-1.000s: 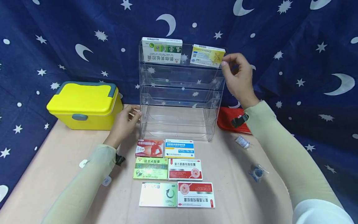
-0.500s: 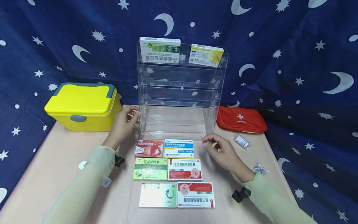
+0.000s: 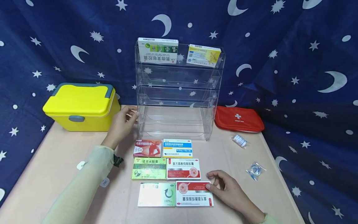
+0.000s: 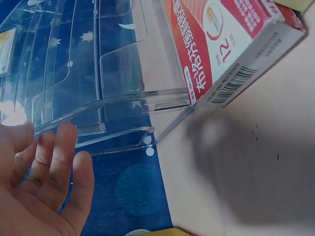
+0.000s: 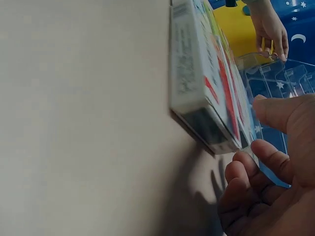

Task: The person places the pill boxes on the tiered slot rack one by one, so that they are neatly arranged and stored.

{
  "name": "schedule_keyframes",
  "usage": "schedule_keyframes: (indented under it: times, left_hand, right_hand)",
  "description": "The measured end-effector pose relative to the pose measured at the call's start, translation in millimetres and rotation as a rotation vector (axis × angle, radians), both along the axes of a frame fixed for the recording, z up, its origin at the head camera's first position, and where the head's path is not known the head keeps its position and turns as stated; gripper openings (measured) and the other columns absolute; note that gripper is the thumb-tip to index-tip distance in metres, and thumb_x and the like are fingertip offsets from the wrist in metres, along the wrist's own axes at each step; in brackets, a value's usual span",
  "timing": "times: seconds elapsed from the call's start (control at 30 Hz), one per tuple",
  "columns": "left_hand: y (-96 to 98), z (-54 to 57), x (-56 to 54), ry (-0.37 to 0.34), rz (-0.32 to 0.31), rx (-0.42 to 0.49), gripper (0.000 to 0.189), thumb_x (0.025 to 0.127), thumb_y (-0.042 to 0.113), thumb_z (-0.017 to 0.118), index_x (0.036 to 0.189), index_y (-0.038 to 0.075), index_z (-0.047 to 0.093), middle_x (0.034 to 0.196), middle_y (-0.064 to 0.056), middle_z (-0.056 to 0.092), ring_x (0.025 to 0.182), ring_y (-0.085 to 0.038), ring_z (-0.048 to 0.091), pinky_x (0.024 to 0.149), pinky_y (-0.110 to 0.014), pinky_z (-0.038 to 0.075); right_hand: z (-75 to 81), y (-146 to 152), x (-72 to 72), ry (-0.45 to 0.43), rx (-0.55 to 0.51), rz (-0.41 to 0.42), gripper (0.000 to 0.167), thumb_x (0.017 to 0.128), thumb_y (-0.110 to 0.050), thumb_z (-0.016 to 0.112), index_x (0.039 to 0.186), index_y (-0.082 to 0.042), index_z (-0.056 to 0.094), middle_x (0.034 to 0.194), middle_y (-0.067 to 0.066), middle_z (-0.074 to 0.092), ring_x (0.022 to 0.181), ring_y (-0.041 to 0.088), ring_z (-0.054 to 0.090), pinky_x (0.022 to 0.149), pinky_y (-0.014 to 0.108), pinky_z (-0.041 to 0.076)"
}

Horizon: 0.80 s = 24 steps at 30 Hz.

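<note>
A clear tiered rack (image 3: 174,101) stands at the back of the table. My left hand (image 3: 120,126) is at its left side, fingers loosely bent and touching the side wall; in the left wrist view the fingertips (image 4: 66,132) do not wrap it. My right hand (image 3: 227,189) is beside the upside-down red-and-white medicine box (image 3: 195,194), thumb over its right edge and fingers bent loosely. In the right wrist view a gap shows between some fingers and the box (image 5: 197,98). A white-green medicine box (image 3: 156,194) lies left of it.
Behind lie a green box (image 3: 149,169), another red-and-white box (image 3: 183,174), a red box (image 3: 147,151) and a blue-white box (image 3: 177,151). The rack's top tier holds two boxes. A yellow case (image 3: 78,109) stands left, a red first-aid pouch (image 3: 239,123) right. Small packets (image 3: 240,141) lie nearby.
My right hand has left the yellow-and-white box on the rack's top tier and come down and forward to the front right medicine box. My left hand has stayed by the rack's side.
</note>
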State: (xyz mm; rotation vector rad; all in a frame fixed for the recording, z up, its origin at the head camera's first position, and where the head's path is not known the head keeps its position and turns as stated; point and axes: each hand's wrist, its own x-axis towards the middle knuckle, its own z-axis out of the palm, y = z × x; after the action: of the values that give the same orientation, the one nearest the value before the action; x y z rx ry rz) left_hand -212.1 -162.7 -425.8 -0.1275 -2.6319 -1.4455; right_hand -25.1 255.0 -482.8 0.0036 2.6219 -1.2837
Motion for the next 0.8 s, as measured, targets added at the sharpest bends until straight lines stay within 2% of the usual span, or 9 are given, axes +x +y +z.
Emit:
schedule_keyframes:
  times: [0.13,0.3,0.43,0.57,0.67,0.8]
  left_hand:
    - [0.8,0.1,-0.4,0.009,-0.005,0.006,0.032,0.103,0.030,0.062,0.127,0.009,0.060,0.101,-0.010,0.066,0.079,-0.028,0.069,0.065,-0.035,0.053]
    - [1.4,0.5,0.5,0.000,-0.010,0.019,0.032,0.104,0.030,0.061,0.127,0.009,0.060,0.101,-0.011,0.064,0.084,-0.036,0.069,0.064,-0.034,0.052]
    - [1.6,-0.3,0.8,0.003,-0.010,0.019,0.033,0.103,0.031,0.062,0.128,0.009,0.060,0.100,-0.011,0.065,0.082,-0.033,0.069,0.063,-0.034,0.053]
    - [1.6,-0.6,2.0,0.019,-0.007,0.020,0.031,0.103,0.029,0.062,0.127,0.009,0.060,0.099,-0.011,0.065,0.078,-0.028,0.070,0.062,-0.033,0.053]
    - [1.7,0.0,2.9,0.024,-0.006,0.020,0.031,0.103,0.029,0.062,0.127,0.008,0.060,0.099,-0.011,0.065,0.078,-0.028,0.069,0.063,-0.032,0.052]
    - [2.0,0.7,2.9,0.028,-0.006,0.019,0.031,0.103,0.029,0.062,0.126,0.008,0.060,0.099,-0.011,0.065,0.079,-0.029,0.070,0.063,-0.032,0.052]
  right_hand:
    - [-5.5,-1,12.2,-0.023,0.034,-0.029,0.040,0.079,-0.031,0.089,0.114,-0.023,0.071,0.087,-0.002,0.057,0.077,0.017,0.052,0.064,0.024,0.039]
    - [-8.4,-2,17.1,-0.025,0.070,-0.044,0.046,0.077,-0.037,0.090,0.116,-0.024,0.071,0.090,-0.004,0.057,0.080,0.016,0.051,0.065,0.024,0.040]
    - [-9.8,-1,17.5,-0.027,0.064,-0.046,0.044,0.077,-0.033,0.091,0.116,-0.025,0.072,0.090,-0.005,0.057,0.080,0.016,0.052,0.065,0.023,0.041]
    - [-11.6,3,18.2,-0.016,0.001,-0.027,0.041,0.076,-0.028,0.091,0.112,-0.026,0.071,0.093,-0.004,0.059,0.080,0.019,0.054,0.064,0.022,0.043]
    - [-13.0,6,19.3,-0.022,-0.098,-0.034,0.043,0.076,-0.023,0.091,0.112,-0.023,0.069,0.097,-0.002,0.063,0.078,0.020,0.056,0.063,0.022,0.045]
    - [-12.8,6,19.5,0.040,-0.217,-0.055,0.043,0.077,-0.014,0.090,0.113,-0.019,0.068,0.107,0.000,0.064,0.082,0.022,0.060,0.062,0.022,0.048]
